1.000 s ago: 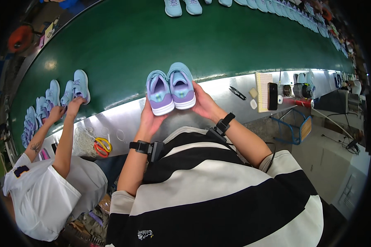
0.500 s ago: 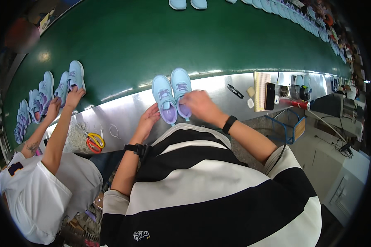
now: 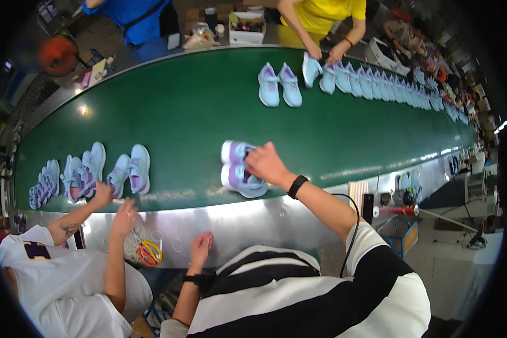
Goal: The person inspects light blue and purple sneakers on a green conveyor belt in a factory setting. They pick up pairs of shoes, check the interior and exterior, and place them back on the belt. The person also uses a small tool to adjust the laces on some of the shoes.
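Observation:
A pair of light blue sneakers with purple linings (image 3: 243,185) is on the green belt in front of me, turned so that their pale soles show on the left. My right hand (image 3: 267,163) reaches over them from the right, with its fingers closed at the shoe openings; the fingertips are partly hidden there. My left hand (image 3: 201,248) is apart from the shoes, above the metal ledge (image 3: 225,222) near my body. Its fingers are loosely bent, with nothing seen in them.
At the left a co-worker's hands (image 3: 124,217) are beside more sneakers (image 3: 139,169). Orange-handled scissors (image 3: 150,253) lie on the ledge. Across the belt, a person in yellow (image 3: 332,17) handles a long row of sneakers (image 3: 366,83). A phone (image 3: 368,207) lies at the right.
The view has shifted to show more of the far side. My right hand has moved the sneakers from the ledge edge onto the belt and turned them. My left hand has let go of them.

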`<state>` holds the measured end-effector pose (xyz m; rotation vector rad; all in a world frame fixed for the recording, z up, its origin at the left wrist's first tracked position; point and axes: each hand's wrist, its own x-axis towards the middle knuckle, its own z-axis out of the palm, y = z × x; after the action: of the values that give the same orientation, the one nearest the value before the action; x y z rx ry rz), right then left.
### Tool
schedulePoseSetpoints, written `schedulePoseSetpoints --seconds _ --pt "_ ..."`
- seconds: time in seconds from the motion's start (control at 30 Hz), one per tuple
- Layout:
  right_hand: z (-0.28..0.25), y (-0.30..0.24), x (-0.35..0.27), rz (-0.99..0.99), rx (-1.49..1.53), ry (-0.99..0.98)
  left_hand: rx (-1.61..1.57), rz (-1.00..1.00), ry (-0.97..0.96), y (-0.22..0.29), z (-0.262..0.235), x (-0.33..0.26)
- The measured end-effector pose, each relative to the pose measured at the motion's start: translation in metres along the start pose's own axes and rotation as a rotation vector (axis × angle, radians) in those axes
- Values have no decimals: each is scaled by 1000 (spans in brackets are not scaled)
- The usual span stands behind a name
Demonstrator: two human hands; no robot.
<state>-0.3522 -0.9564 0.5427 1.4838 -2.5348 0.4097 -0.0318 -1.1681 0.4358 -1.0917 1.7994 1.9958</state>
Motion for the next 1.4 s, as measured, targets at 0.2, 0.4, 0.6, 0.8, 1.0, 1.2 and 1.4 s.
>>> schedulePoseSetpoints --seconds 0.2,0.4,0.6,0.8,1.0,1.2,1.4 --pt "-58 79 133 415 19 469 114 57 35 -15 -11 3" --pt "-61 63 143 332 414 448 305 231 98 -13 -3 19" --pt "35 -31 -65 462 433 -494 504 395 256 36 -42 60" --pt "20 -104 -238 664 310 -442 771 512 959 146 -176 150" --pt "3 -117 -263 820 369 -373 1158 -83 903 172 -222 182" --pt "18 -108 -218 849 513 -439 923 90 705 168 -168 191" --pt "28 -108 -169 794 806 -366 750 288 345 135 -48 75"
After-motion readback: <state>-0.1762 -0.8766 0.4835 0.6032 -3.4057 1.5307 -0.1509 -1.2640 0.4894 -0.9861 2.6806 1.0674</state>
